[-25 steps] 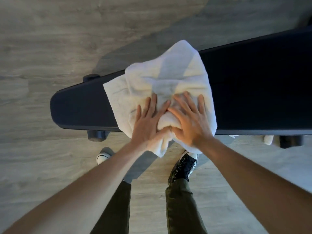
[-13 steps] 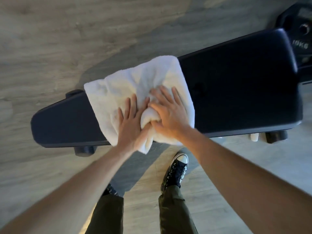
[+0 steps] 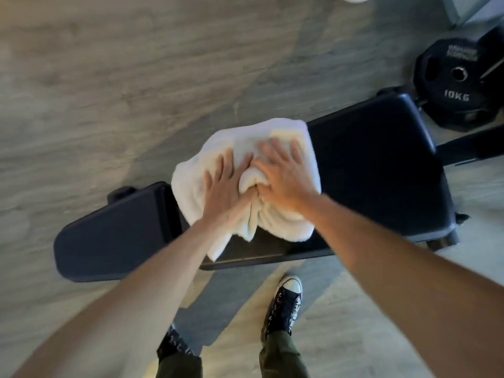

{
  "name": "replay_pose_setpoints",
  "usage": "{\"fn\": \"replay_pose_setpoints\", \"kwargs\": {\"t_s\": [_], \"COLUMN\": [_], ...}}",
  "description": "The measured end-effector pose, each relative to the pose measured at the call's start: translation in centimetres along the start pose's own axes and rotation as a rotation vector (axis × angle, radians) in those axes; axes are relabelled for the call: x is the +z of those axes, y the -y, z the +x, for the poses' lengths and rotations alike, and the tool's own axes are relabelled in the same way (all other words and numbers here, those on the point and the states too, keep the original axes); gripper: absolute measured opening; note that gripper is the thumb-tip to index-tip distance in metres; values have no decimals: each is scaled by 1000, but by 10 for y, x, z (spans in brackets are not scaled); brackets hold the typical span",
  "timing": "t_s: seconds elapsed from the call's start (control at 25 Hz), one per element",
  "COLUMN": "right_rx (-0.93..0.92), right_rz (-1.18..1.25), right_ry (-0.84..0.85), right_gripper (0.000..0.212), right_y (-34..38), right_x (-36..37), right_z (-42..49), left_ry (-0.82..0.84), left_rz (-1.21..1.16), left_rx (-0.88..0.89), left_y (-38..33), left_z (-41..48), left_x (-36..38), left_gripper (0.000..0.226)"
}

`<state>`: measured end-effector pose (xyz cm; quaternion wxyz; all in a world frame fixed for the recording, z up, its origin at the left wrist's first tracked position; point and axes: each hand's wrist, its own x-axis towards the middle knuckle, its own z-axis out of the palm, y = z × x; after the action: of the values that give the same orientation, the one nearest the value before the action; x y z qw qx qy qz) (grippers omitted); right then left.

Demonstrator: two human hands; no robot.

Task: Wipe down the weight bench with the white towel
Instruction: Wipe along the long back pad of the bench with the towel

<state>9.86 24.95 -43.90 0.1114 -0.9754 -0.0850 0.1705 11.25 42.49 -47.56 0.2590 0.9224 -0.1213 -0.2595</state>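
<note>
A black padded weight bench runs across the floor from lower left to upper right. A crumpled white towel lies across its middle, near the gap between the two pads. My left hand presses flat on the towel's left half with fingers spread. My right hand presses on the right half beside it. A fold of towel is bunched up between the two thumbs. Part of the towel is hidden under both hands.
A black 10 kg weight plate leans at the upper right, just past the bench's far end. Grey wood-look floor surrounds the bench. My black sneakers stand close to the bench's near edge.
Both hands and the towel have slid along the bench toward its wide right-hand end. The view has swung, so the 10 kg plate shows more fully.
</note>
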Motion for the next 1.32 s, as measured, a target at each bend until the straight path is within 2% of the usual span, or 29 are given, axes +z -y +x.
{"fn": "replay_pose_setpoints", "kwargs": {"t_s": [0.16,0.36,0.44,0.56,0.68,0.84,0.96,1.04,1.16,1.32], "right_rx": [65,68,59,94,137,141,169,205,197,194], "right_rz": [53,124,130,124,75,30,42,79,178,158], "right_ry": [-94,-46,-8,-5,-39,-108,-102,-102,-119,-107], "right_gripper": [44,61,61,58,58,44,50,57,57,51], "right_y": [-7,19,17,-4,-50,-111,-106,-85,-58,-72], "right_x": [0,38,47,30,-7,-52,-49,-33,0,-2], "right_z": [-9,-137,-164,-139,-83,-17,-37,-89,-170,-167], "left_ry": [12,4,9,20,-14,-14,-47,-62,6,18], "left_rz": [59,137,169,130,81,54,32,41,140,226], "left_rx": [92,232,247,169,162,117,150,215,282,327], "left_y": [-4,-10,-17,-37,-70,-115,-122,-117,-108,-114], "left_z": [8,-112,-135,-101,-23,61,41,-9,-82,-63], "left_x": [2,66,83,75,49,21,31,52,89,84], "left_gripper": [73,89,91,85,82,76,78,82,87,87]}}
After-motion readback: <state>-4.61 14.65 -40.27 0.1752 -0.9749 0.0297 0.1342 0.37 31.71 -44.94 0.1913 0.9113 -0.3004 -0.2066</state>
